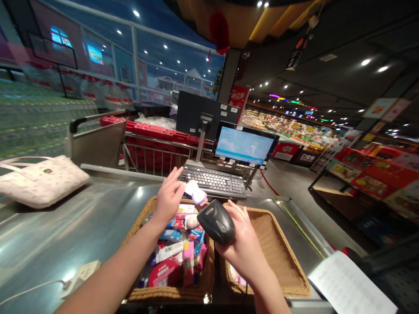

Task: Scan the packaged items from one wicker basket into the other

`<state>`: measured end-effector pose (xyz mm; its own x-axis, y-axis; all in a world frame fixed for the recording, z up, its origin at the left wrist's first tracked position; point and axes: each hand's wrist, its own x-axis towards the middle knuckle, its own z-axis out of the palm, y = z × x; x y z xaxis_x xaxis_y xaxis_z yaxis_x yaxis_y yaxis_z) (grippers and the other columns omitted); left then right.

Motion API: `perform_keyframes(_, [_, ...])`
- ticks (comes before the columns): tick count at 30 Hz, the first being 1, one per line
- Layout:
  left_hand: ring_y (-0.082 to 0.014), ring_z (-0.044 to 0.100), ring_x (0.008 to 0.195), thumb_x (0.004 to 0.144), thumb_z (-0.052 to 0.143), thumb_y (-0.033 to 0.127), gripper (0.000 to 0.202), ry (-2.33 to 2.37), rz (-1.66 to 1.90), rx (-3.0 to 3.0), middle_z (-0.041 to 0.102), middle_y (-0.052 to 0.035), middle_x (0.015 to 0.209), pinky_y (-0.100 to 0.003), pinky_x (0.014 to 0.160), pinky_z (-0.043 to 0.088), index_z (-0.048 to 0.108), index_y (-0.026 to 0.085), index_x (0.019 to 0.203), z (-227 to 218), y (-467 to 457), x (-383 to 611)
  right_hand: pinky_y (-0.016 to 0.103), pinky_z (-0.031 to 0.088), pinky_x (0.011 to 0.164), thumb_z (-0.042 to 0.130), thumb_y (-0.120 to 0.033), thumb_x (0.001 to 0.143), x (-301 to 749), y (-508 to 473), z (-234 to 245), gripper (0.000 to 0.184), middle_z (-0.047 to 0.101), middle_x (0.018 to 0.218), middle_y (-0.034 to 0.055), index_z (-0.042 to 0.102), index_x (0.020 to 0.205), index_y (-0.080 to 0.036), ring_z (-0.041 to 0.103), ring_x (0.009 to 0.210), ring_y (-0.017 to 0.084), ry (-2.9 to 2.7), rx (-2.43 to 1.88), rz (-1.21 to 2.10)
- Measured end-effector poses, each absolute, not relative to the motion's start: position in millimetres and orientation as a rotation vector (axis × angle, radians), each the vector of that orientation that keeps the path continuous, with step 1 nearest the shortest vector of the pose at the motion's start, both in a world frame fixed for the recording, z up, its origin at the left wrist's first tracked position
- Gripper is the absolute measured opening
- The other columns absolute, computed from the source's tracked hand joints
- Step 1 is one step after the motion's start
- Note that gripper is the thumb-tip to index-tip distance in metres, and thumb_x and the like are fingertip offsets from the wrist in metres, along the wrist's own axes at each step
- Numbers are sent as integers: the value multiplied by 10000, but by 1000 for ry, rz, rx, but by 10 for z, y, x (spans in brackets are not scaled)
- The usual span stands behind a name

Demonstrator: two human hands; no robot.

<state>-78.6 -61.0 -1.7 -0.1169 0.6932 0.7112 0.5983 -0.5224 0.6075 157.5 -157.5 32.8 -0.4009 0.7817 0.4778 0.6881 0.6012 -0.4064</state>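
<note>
My left hand (170, 196) holds a small white and pink packet (195, 192) up above the left wicker basket (139, 226), which is full of several packaged goods (176, 253). My right hand (242, 244) grips a black barcode scanner (216, 221), its head turned toward the packet. Both hands are over the steel checkout counter (65, 226), just in front of a black keyboard (214, 181).
A second wicker basket (278, 248) sits on the right. A lit screen (244, 146) and a monitor back (203, 111) stand behind the keyboard. A pale handbag (39, 179) lies at the left, a power strip (81, 274) near the front, a printed sheet (347, 285) at the lower right.
</note>
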Motion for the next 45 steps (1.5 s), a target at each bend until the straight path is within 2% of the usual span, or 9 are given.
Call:
perform_keyframes(4, [-255,407,1400,922,447,336,298,1488,1736,2029,547,-124,1414,-499,1149,331,664,196,775,-26,-619,-825,680,223,1133,615,-132,693,1546,-1575,306,476,608,1247,108,629,1158,-236,404,1372,358,-2187,-1155,195])
perform_keyframes(18, [-273,388,1411,919,425,336,303,1533,1592,2008,535,-86,1433,-539,1148,313,646,212,755,-157,-654,-890,689,184,1138,607,-129,671,1510,-1612,274,512,598,1272,111,624,1172,-233,388,1384,364,-2202,-1228,253])
perform_keyframes(27, [-285,382,1413,924,431,368,332,1538,1539,1978,550,-96,1418,-558,1148,296,603,205,691,-243,-700,-923,673,153,1154,611,-158,715,1512,-1624,231,448,587,1295,81,624,1152,-257,377,1397,346,-2186,-1257,335])
perform_keyframes(30, [-283,369,1421,926,429,371,332,1548,1467,1987,544,-88,1425,-571,1148,287,609,206,701,-298,-733,-937,678,157,1149,604,-173,733,1528,-1617,190,412,588,1291,92,633,1138,-245,383,1391,348,-2178,-1281,347])
perform_keyframes(36, [-294,371,1418,919,431,376,328,1541,1334,2018,554,-92,1414,-613,1133,279,640,207,731,-500,-764,-960,687,162,1144,605,-153,710,1561,-1616,112,454,598,1294,97,625,1155,-242,402,1381,350,-2159,-1340,377])
perform_keyframes(42, [-319,358,1421,911,447,360,364,1483,1012,2114,583,-51,1387,-659,1127,241,640,209,641,-739,-850,-873,689,185,1134,608,-160,719,1605,-1636,66,433,613,1280,97,642,1143,-237,425,1364,355,-2152,-1389,397])
perform_keyframes(45, [-339,352,1421,911,456,351,358,1453,857,2153,578,-48,1390,-682,1116,228,659,209,652,-834,-914,-787,666,213,1135,616,-149,712,1646,-1629,23,449,628,1261,94,643,1150,-243,447,1347,349,-2156,-1389,372])
